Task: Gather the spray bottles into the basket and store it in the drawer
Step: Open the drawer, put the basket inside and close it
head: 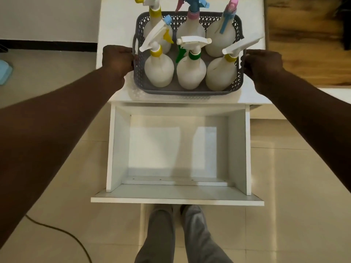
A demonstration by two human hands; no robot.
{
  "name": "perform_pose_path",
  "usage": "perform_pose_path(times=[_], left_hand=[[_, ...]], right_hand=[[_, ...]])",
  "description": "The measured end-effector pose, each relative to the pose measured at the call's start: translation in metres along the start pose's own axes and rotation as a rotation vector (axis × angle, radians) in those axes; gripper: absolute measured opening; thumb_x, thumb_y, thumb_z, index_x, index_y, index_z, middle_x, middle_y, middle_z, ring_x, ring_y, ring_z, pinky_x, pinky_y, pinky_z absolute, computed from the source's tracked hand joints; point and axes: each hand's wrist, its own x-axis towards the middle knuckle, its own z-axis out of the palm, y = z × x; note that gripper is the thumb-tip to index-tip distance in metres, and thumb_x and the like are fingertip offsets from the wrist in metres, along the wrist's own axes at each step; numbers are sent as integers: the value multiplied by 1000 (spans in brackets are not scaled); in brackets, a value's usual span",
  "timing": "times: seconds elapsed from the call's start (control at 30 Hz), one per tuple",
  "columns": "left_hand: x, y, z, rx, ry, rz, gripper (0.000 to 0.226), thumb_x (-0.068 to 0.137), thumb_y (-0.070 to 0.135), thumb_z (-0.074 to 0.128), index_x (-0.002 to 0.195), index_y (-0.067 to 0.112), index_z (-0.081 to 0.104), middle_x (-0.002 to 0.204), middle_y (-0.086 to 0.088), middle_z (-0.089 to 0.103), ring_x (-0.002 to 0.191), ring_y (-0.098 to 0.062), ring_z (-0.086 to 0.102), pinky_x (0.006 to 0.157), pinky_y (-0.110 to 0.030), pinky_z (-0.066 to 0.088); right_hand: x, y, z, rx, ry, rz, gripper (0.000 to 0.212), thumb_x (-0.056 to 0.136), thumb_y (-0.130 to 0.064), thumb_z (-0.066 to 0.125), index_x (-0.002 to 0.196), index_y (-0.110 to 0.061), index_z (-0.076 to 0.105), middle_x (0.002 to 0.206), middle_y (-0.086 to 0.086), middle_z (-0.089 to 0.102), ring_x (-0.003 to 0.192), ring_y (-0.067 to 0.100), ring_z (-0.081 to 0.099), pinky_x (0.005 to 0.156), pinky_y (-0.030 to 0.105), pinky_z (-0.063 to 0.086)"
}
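Note:
A grey perforated basket (139, 76) sits on the white cabinet top (121, 92), filled with several white spray bottles (191, 73) standing upright, their collars yellow, green, pink and blue. My left hand (117, 60) is closed on the basket's left handle. At the right rim, my right hand (263, 63) grips the other side. Below the cabinet top the white drawer (238, 149) is pulled fully out, with nothing inside it.
My legs in grey trousers (182, 234) stand just in front of the drawer face. A black cable (62, 232) crosses the tiled floor at lower left. A wooden surface (307, 40) lies to the right of the cabinet, a light blue object (4, 72) at far left.

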Motion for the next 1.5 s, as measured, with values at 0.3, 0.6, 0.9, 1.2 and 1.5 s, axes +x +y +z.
perform_pose_path(times=[0.3,0.6,0.9,1.2,1.5], left_hand=[[-57,-25,-22,-65,-40,18,23,87,-4,73,110,-4,76,112,-30,74,96,-31,73,95,-43,62],[-154,-67,-61,-129,-44,-35,23,94,-1,68,112,9,78,93,-2,83,88,-16,77,79,-22,61],[-231,-124,-98,-42,-21,-137,25,92,10,74,110,25,82,110,-2,82,109,-21,77,96,-34,59],[-233,-156,-99,85,-25,-225,27,92,2,72,116,12,79,110,-4,81,110,-24,75,102,-44,57],[-197,-201,-78,219,-9,-285,34,86,-4,74,93,28,81,88,8,82,91,-19,77,97,-47,61]], right_hand=[[-50,29,-30,19,-84,14,19,93,7,65,110,0,72,85,7,74,69,10,72,74,20,58],[-130,80,-70,29,-160,67,31,90,10,65,114,-7,73,110,19,75,104,29,73,98,37,60],[-206,112,-89,-68,-142,170,39,94,8,63,127,-11,71,116,11,77,111,25,71,105,46,53],[-211,148,-86,-104,-217,239,40,98,3,63,130,-20,71,123,-5,77,117,11,71,101,26,56],[-173,205,-59,-163,-162,321,42,95,12,60,133,-4,67,122,14,74,110,26,68,101,42,55]])
